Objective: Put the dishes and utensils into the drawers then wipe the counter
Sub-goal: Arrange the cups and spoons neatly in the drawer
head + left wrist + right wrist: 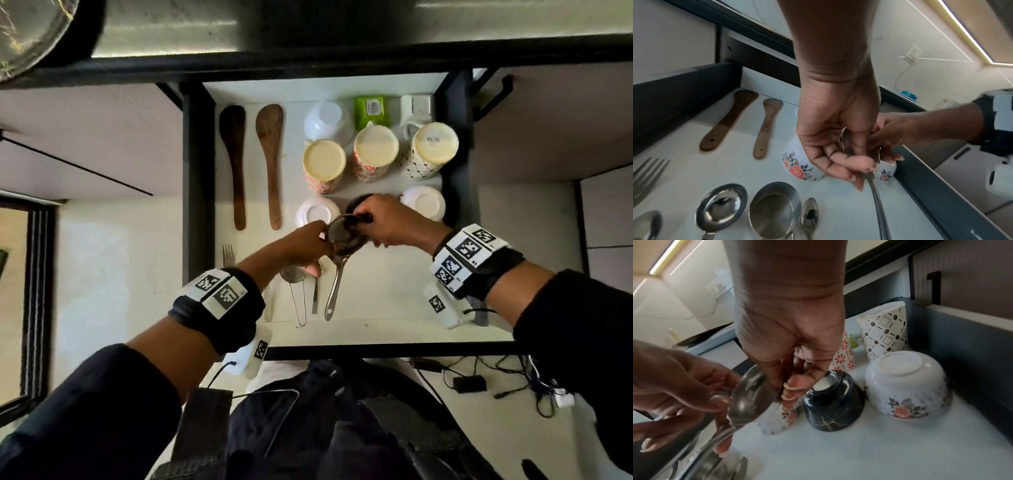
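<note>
A large steel serving spoon (342,236) hangs over the open white drawer (387,334), bowl toward the back, handle (877,203) pointing at the drawer front. My left hand (308,243) pinches it at the neck, fingers curled round it (838,155). From the other side my right hand (387,222) grips the spoon's bowl (750,395), thumb on the metal, fingers curled behind (797,369). Under the right hand stands an upturned dark blue cup (832,404).
In the drawer lie two wooden spatulas (233,164) (272,164), three upturned patterned cups (323,164), floral bowls (906,386) (797,165), a fork (227,255), a strainer (294,277) and small steel spoons (809,212). Dark drawer sides (191,171) flank it.
</note>
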The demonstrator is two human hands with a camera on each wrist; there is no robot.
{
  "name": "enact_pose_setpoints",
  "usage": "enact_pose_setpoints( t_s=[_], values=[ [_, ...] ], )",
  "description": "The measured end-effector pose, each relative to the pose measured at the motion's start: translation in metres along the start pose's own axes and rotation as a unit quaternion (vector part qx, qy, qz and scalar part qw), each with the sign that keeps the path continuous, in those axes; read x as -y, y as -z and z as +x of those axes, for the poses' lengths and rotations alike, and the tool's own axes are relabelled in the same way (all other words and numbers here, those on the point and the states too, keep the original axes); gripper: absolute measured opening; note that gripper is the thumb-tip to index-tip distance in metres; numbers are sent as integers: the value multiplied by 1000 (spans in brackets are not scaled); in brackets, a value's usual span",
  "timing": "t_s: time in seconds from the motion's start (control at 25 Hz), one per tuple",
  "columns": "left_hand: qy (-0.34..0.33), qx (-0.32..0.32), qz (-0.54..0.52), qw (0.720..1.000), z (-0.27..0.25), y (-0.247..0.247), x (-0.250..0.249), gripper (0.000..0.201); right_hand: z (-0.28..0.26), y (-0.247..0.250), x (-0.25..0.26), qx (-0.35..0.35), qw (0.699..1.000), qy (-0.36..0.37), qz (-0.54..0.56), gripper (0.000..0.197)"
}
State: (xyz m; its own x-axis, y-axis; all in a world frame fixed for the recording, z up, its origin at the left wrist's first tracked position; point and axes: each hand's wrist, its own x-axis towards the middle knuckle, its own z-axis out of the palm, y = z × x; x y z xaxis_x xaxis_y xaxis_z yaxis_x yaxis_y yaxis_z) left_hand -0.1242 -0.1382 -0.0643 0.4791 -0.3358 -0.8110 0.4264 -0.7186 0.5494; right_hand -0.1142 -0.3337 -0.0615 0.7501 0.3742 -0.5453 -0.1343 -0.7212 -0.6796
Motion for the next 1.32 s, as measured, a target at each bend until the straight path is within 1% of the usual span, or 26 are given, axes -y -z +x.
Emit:
enact_pose_setpoints(
  t_s=[0.12, 0.16, 0.2, 0.28, 0.36, 0.48, 0.6, 0.68, 0.76, 0.84, 0.92, 1.04, 1.32],
  values=[
    [40, 58, 39, 997, 4, -8, -7, 47, 1, -7, -15, 21, 998, -23, -60, 20],
    [40, 59, 72, 995, 5, -7, -9, 49, 3, -9, -19, 24, 997, -32, -72, 21],
    [33, 46, 111, 992, 6, -4, -10, 52, 5, -10, -21, 26, 995, -40, -83, 21],
    [16, 5, 186, 982, 7, 1, -12, 54, 9, -13, -21, 30, 992, -47, -111, 19],
    [18, -41, 231, 972, 8, 4, -9, 50, 12, -15, -16, 29, 987, -47, -151, 18],
    [3, -150, 283, 947, 8, 2, -6, 42, 14, -21, -10, 18, 978, -51, -202, 16],
    [-29, -246, 298, 922, 12, 2, -7, 51, 17, -24, -9, 24, 975, -67, -211, 14],
    [-8, -277, 275, 921, 19, 4, -8, 62, 18, -26, -9, 28, 970, -67, -232, 22],
    [30, -275, 254, 927, 27, 8, -5, 70, 20, -29, -10, 27, 965, -60, -252, 30],
    [54, -251, 258, 931, 33, 14, 1, 74, 22, -31, -10, 25, 962, -61, -265, 33],
    [59, -237, 252, 936, 35, 20, 7, 72, 22, -31, -9, 28, 957, -60, -282, 33],
    [68, -241, 249, 936, 36, 29, 14, 67, 22, -31, -3, 25, 947, -59, -316, 32],
    [68, -254, 244, 933, 34, 31, 20, 65, 20, -34, 5, 5, 951, -59, -302, 26]
  ],
)
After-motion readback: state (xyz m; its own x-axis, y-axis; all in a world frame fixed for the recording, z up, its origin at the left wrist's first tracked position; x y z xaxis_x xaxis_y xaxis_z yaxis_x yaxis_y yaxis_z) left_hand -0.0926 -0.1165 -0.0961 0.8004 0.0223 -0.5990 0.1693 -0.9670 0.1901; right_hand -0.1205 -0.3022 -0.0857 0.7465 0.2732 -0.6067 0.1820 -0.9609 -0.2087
